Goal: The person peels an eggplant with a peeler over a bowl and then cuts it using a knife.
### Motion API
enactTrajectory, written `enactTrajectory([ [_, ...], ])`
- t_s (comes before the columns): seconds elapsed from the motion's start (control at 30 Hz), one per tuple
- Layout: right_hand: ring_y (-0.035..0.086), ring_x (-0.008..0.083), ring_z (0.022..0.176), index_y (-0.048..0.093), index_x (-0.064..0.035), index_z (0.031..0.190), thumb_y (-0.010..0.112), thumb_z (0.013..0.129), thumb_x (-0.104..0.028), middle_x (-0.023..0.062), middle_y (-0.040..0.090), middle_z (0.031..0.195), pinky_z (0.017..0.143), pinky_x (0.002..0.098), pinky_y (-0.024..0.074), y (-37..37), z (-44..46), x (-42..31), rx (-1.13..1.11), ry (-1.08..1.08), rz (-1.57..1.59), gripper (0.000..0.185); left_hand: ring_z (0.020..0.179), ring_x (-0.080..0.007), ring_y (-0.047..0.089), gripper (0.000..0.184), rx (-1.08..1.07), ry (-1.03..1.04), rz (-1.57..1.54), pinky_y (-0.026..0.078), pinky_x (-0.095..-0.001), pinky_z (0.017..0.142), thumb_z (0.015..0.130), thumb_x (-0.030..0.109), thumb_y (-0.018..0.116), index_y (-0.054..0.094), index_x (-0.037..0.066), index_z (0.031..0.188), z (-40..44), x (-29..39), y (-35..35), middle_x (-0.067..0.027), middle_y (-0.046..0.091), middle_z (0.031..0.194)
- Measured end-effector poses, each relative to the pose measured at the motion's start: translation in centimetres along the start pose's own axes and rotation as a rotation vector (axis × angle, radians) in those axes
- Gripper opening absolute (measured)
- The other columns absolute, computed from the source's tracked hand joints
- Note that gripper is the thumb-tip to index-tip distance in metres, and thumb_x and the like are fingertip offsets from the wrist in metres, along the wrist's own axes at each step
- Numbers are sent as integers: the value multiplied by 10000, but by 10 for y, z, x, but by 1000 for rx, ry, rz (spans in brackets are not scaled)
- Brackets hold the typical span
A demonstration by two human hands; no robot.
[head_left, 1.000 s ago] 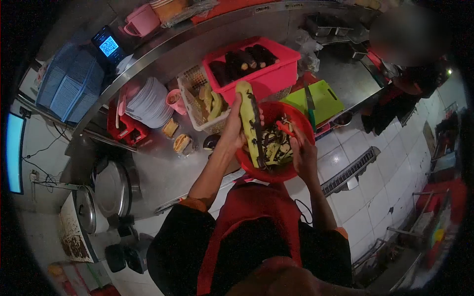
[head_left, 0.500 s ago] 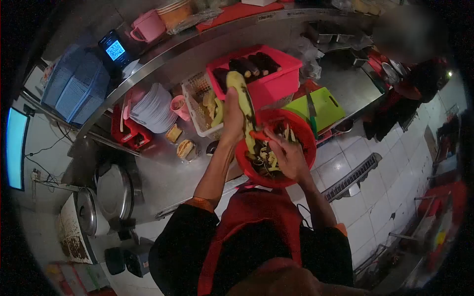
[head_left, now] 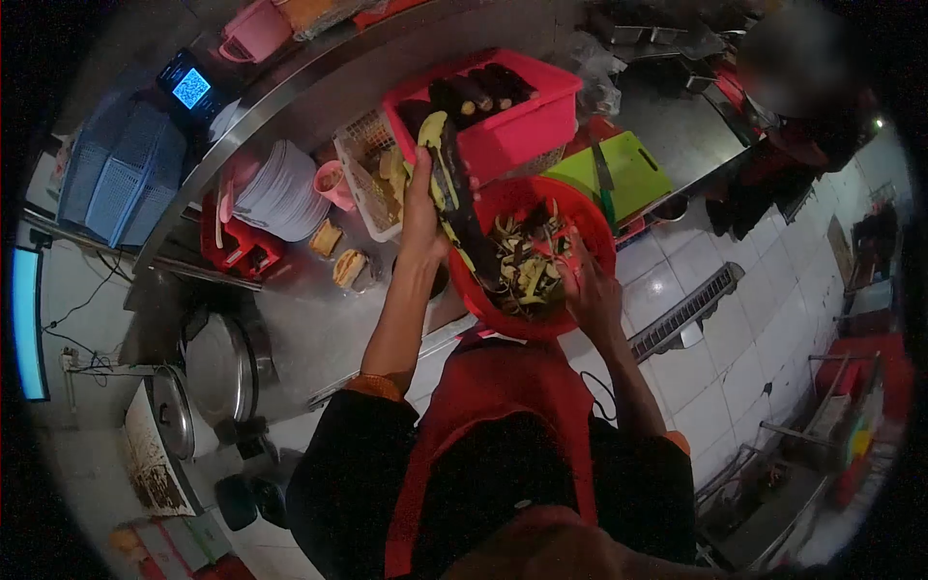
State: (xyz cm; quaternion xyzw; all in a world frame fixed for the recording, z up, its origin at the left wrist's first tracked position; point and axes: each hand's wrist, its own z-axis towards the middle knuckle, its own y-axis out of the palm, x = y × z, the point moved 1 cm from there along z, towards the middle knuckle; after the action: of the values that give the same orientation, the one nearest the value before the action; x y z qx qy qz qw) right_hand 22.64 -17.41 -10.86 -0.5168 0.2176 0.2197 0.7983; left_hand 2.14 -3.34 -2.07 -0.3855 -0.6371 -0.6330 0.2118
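My left hand (head_left: 421, 217) is closed around a long eggplant (head_left: 464, 217), tilted over a red basin (head_left: 601, 211). Dark purple skin covers much of the side facing me, with pale peeled strips along it. Above the basin's right part, my right hand (head_left: 594, 295) is closed on a red peeler (head_left: 564, 253), partly hidden by the fingers and apart from the eggplant. Peel strips (head_left: 530, 280) fill the basin beneath both hands.
A pink bin (head_left: 522, 126) holds several dark eggplants. Left of it stands a white basket (head_left: 350, 155) with pale peeled pieces. A knife (head_left: 603, 179) lies on a green cutting board (head_left: 633, 174). White plates (head_left: 282, 198) are stacked at left. Another person (head_left: 773, 184) stands at far right.
The eggplant has turned in my left hand, from its pale peeled side to a darker, skin-covered side. My right hand with the peeler has moved away from it to the right.
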Motion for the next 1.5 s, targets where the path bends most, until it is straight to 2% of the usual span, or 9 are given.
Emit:
enactTrajectory([
  [0.1,636,363,827,376,-154,1391,597,863,-162,176,622,1093,635,416,511,4,-3,-4,-325,121,-207,572,599,-156,599,480,-54,-31,4,514,-284,551,925,528,452,567,63,943,-5,-5,-8,-61,606,735],
  [0.17,636,363,870,345,-122,1404,585,867,-142,187,595,1162,654,414,514,16,2,2,43,-50,26,588,595,-152,598,495,-61,6,-4,507,-276,542,919,546,446,569,67,940,-8,-5,-4,-58,602,716],
  [0.33,611,380,956,325,-81,1407,569,875,-126,201,534,1256,715,410,512,8,14,-8,2,25,187,586,606,-136,596,542,-42,-33,38,490,-258,525,897,602,434,574,80,939,-13,-14,-11,-47,594,704],
  [0.43,663,273,785,251,-78,1450,506,942,-194,193,602,1161,568,359,513,3,16,-16,-21,-162,34,580,644,-131,604,539,-18,-43,106,500,-260,549,900,585,447,577,65,961,-18,-15,-16,-55,612,747],
  [0.53,639,307,969,309,-54,1425,470,961,-226,215,561,1228,702,374,528,-10,37,-40,266,-314,129,521,665,-132,612,515,-70,-61,157,511,-260,574,920,542,447,578,50,999,-17,-14,-12,-62,628,784],
  [0.67,544,331,1157,433,-22,1353,429,982,-223,222,499,1307,908,397,458,-29,56,-73,-48,38,473,421,686,-135,622,482,-180,-88,211,528,-258,608,951,482,430,566,36,1071,-28,-17,-4,-71,639,828],
  [1.0,576,124,707,431,-98,1375,449,975,-146,171,658,916,652,274,458,-20,72,-86,70,-155,574,403,1043,-116,521,514,-296,149,480,431,-260,889,986,418,396,441,20,1307,-28,-15,4,-64,552,1191],
  [1.2,553,90,619,429,-81,1371,452,977,-151,182,659,1021,580,257,454,-22,65,-92,-8,-1,515,401,1158,-150,458,490,-286,138,505,347,-279,985,1003,359,379,410,-2,1334,-23,-19,6,-84,515,1259],
  [1.5,649,177,862,456,-50,1342,448,976,-169,211,570,1225,724,288,482,-30,62,-78,75,-70,522,385,1039,-125,488,426,-278,131,500,371,-269,924,1006,341,384,491,-7,1228,-20,-32,8,-56,566,1104],
])
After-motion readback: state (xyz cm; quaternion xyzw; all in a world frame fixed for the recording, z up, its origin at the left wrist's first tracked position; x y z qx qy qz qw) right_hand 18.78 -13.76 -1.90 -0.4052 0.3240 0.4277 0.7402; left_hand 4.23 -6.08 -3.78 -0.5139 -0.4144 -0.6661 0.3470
